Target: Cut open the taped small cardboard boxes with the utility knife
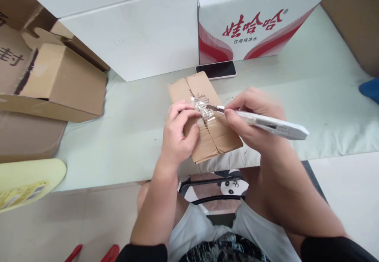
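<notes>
A small flat cardboard box (203, 84) lies at an angle on the cloth-covered table, a seam running along its length. Crumpled clear tape (203, 107) covers the middle of the seam. My left hand (181, 131) holds the box down from its left side, fingers bent and fingertips beside the tape. In my right hand (256, 115) is a white utility knife (269, 123), gripped between thumb and fingers. Its blade reaches left, with the tip at the tape; whether it cuts in, I cannot tell.
A phone (217, 69) lies just behind the box. Beyond stand a white carton (148, 36) and a red-and-white water carton (251, 29). Open brown boxes (74, 80) are at the left, above a yellow object (29, 179). Another brown carton (352, 21) stands at the right, near something blue (370, 91).
</notes>
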`<state>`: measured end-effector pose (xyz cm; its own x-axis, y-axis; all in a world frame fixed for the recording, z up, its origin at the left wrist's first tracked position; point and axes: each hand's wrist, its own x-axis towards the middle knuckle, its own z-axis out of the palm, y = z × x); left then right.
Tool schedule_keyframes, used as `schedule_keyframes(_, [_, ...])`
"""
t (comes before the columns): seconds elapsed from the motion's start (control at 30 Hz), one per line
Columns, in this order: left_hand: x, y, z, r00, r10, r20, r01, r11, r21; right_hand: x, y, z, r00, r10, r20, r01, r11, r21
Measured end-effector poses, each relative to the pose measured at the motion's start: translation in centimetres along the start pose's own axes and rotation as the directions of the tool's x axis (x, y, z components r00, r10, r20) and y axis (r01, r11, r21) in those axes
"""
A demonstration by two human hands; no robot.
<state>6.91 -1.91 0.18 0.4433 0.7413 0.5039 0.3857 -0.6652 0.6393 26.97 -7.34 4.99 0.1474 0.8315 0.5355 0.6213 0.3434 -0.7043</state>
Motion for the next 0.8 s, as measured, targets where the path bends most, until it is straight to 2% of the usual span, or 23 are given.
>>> schedule_keyframes(0.4, [-0.1, 0.2, 0.1, 1.000, 0.009, -0.011, -0.009, 1.000, -0.027, 0.9, -0.6, -0.6, 0.987, 0.077, 0.140, -0.070, 0.996, -0.054])
schedule_keyframes(0.6, [-0.1, 0.5, -0.2, 1.000, 0.010, 0.011, -0.010, 1.000, 0.030, 1.0, -1.3, -0.8, 0.980, 0.106, 0.166, -0.096, 0.993, -0.068])
schedule_keyframes(0.8, [-0.1, 0.7, -0.3, 0.990, 0.134, -0.045, -0.133, 0.991, 0.018, 0.8, -1.3, -1.3, 0.987, 0.061, 0.150, -0.064, 0.998, 0.016])
